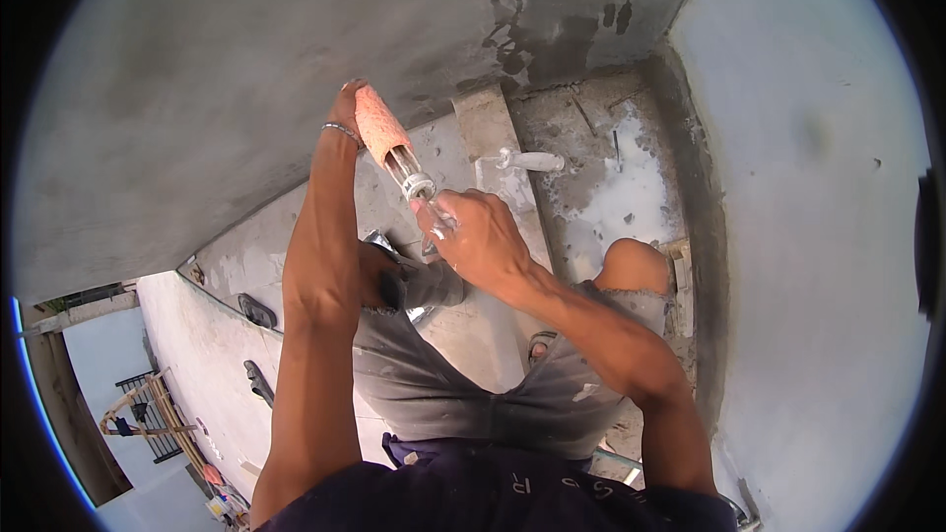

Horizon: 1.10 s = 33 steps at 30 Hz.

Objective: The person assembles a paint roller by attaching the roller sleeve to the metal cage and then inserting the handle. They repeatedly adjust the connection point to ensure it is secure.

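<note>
Orange sleeve (379,126), fuzzy and tilted, sits partway over the wire cage (400,164) between both hands, above the ledge. Left hand (343,110) touches the sleeve's far end; its fingers are mostly hidden, so I cannot tell how far they close. Right hand (481,234) has its fingers curled together, clamped on the frame (434,217) just below the cage.

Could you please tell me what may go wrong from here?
The orange roller cover leaves part of its frame bare, so it might slip off into the left hand. The white-handled tool seems to stick out past the ledge; a bump could knock it down. The white floor patch, if wet, could be slippery underfoot.
</note>
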Available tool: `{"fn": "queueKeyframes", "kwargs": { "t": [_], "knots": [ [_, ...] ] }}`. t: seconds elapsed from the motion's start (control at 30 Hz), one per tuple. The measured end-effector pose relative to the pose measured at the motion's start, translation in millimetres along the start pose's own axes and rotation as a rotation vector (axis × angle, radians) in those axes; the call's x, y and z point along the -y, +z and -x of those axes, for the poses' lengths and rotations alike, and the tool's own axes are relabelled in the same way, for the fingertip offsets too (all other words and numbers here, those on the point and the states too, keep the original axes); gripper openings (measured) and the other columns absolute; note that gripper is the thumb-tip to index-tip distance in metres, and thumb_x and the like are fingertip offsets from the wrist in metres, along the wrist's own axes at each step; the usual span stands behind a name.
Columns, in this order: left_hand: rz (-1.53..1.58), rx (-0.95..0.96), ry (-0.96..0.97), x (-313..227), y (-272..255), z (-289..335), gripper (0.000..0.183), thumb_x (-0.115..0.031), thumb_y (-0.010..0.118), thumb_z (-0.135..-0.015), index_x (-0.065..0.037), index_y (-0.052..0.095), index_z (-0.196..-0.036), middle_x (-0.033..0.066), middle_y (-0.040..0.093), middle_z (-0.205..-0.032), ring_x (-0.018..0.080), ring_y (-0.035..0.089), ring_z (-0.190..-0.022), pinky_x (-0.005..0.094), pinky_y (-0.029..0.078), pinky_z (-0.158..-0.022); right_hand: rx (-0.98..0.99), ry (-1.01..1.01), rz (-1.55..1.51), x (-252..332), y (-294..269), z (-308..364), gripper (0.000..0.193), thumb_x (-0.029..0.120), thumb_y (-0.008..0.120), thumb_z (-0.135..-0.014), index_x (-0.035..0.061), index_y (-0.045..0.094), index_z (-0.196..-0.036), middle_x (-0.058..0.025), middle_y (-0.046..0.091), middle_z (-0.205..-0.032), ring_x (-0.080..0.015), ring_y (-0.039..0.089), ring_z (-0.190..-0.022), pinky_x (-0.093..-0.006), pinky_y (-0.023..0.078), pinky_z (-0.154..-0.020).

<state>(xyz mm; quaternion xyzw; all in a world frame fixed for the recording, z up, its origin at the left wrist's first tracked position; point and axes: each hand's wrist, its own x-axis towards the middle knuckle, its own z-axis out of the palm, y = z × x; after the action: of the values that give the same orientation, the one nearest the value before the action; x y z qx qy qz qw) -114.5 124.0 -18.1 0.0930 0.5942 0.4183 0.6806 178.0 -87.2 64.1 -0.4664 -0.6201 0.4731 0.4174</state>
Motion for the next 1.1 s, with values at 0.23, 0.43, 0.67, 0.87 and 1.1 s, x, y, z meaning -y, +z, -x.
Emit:
{"fn": "queueKeyframes", "kwargs": {
  "t": [0.23, 0.43, 0.67, 0.87, 1.1],
  "knots": [
    [0.082, -0.336, 0.152, -21, -93, -30, 0.032, -0.031, 0.058, -0.102, -0.002, 0.057, -0.115, 0.0148, 0.069, -0.103, 0.0329, 0.07, -0.085, 0.0492, 0.061, -0.082, 0.035, -0.042, 0.113, 38, -54, 36, 0.039, 0.017, 0.079, -0.089, -0.0036, 0.054, -0.068, -0.0176, 0.051, -0.06, -0.0313, 0.05, -0.056, -0.0439, 0.04, -0.054],
    [0.38, -0.494, 0.267, -75, -213, 27, 0.033, -0.037, 0.058, -0.104, -0.009, 0.062, -0.12, 0.012, 0.071, -0.114, 0.0303, 0.072, -0.104, 0.0493, 0.059, -0.099, -0.248, 0.119, 0.108, 54, -146, 69, 0.045, 0.021, 0.078, -0.093, -0.0021, 0.048, -0.07, -0.0017, 0.038, -0.062, -0.0104, 0.031, -0.059, -0.0313, 0.028, -0.053],
    [0.67, -0.202, 0.095, -69, -156, 45, 0.04, -0.037, 0.06, -0.105, -0.006, 0.043, -0.123, 0.0167, 0.057, -0.105, 0.0318, 0.054, -0.098, 0.048, 0.063, -0.077, -0.27, 0.309, 0.078, 15, -133, 31, 0.045, 0.026, 0.071, -0.103, 0.0001, 0.049, -0.073, 0.0051, 0.033, -0.069, -0.0068, 0.028, -0.068, -0.0296, 0.023, -0.057],
    [0.367, -0.098, 0.203, -71, -137, 73, 0.037, -0.044, 0.063, -0.102, -0.009, 0.051, -0.11, 0.0154, 0.058, -0.092, 0.0324, 0.058, -0.081, 0.0452, 0.061, -0.069, -0.311, 0.396, 0.025, 1, -125, 18, 0.046, 0.033, 0.069, -0.104, 0.0052, 0.053, -0.072, 0.0062, 0.039, -0.07, -0.0064, 0.032, -0.067, -0.0266, 0.025, -0.059],
    [-0.024, -0.158, 0.459, -79, -111, 109, 0.037, -0.041, 0.069, -0.097, -0.009, 0.06, -0.113, 0.009, 0.064, -0.096, 0.027, 0.067, -0.085, 0.0457, 0.06, -0.072, -0.34, 0.346, -0.177, 3, -91, 3, 0.048, 0.038, 0.071, -0.102, 0.0058, 0.054, -0.07, 0.006, 0.042, -0.068, -0.0057, 0.034, -0.066, -0.0268, 0.027, -0.058]
  ]
}}
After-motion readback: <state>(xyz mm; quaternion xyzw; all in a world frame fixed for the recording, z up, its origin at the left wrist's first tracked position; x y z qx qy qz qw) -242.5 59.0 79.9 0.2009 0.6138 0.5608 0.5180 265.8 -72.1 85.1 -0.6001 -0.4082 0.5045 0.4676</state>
